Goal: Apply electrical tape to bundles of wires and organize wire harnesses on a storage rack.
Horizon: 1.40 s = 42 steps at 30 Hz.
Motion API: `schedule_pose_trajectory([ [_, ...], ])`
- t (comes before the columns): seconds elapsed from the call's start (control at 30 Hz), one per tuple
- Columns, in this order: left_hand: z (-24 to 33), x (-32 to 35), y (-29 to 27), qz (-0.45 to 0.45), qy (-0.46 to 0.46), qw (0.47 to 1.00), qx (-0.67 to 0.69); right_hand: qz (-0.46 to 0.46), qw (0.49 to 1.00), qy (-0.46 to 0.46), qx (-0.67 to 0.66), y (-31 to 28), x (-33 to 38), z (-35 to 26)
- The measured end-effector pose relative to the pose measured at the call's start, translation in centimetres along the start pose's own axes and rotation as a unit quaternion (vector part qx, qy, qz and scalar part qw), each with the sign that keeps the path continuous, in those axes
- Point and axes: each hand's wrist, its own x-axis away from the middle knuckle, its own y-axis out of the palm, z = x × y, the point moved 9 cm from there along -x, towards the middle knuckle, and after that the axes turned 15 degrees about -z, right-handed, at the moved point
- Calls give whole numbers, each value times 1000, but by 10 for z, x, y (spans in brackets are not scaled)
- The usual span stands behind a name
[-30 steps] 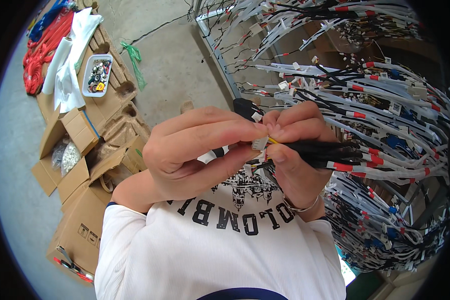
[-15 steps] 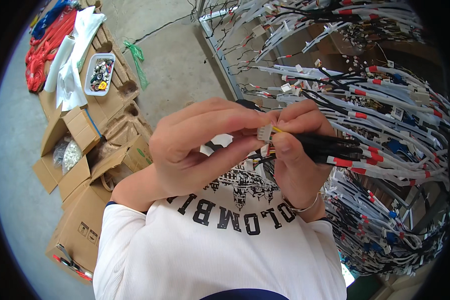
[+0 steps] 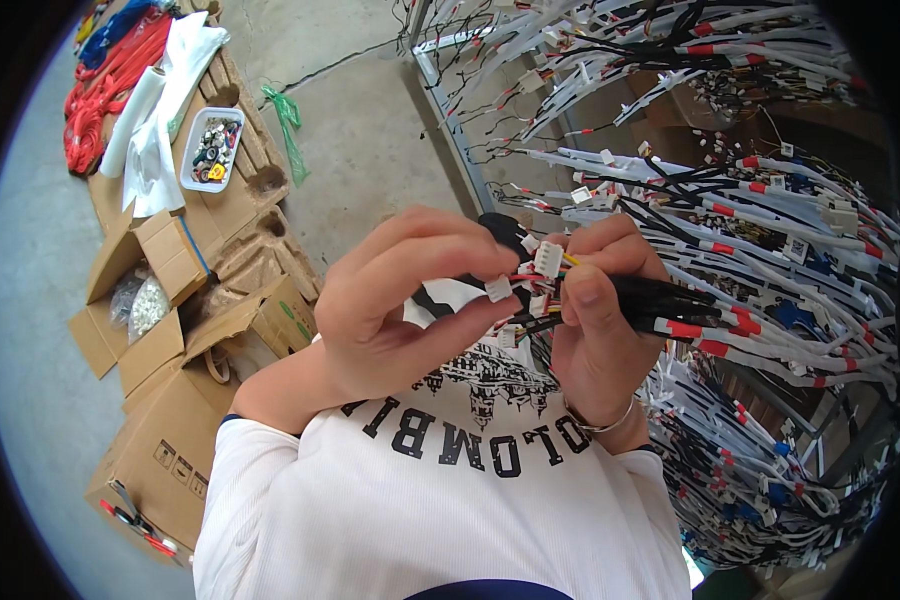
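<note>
In front of my chest, my right hand is closed round a bundle of black-sleeved wire harnesses, thumb on top. From its grip, thin coloured wires with small white plugs fan out to the left. The largest of these, a white multi-pin connector with a yellow wire, stands up beside my right thumb. My left hand has a smaller white connector between thumb and forefinger, with red wires running from it toward the bundle. Other plugs hang just below, partly hidden among the wires.
Rows of hanging wire harnesses with red bands fill the right side, on a metal rack. At left are an open cardboard box, a white tub of small parts, white plastic sheeting and red cords.
My left fingers have left the larger connector and moved slightly left and down, now at a smaller one. That larger connector shows fully. My right hand keeps its hold on the bundle.
</note>
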Motion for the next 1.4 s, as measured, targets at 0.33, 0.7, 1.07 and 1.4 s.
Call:
schedule_pose_trajectory([
  [0.33,-14,-2,8,-24,2,985,172,-34,999,-17,-16,4,5,-2],
  [0.7,-21,-3,10,-29,1,967,252,-46,998,-38,-36,10,4,-3],
  [1.07,-21,-9,7,63,35,960,269,1,1000,9,-23,4,3,-3],
  [1.4,-57,-57,-25,152,26,965,-211,-110,991,-67,-36,6,1,-4],
])
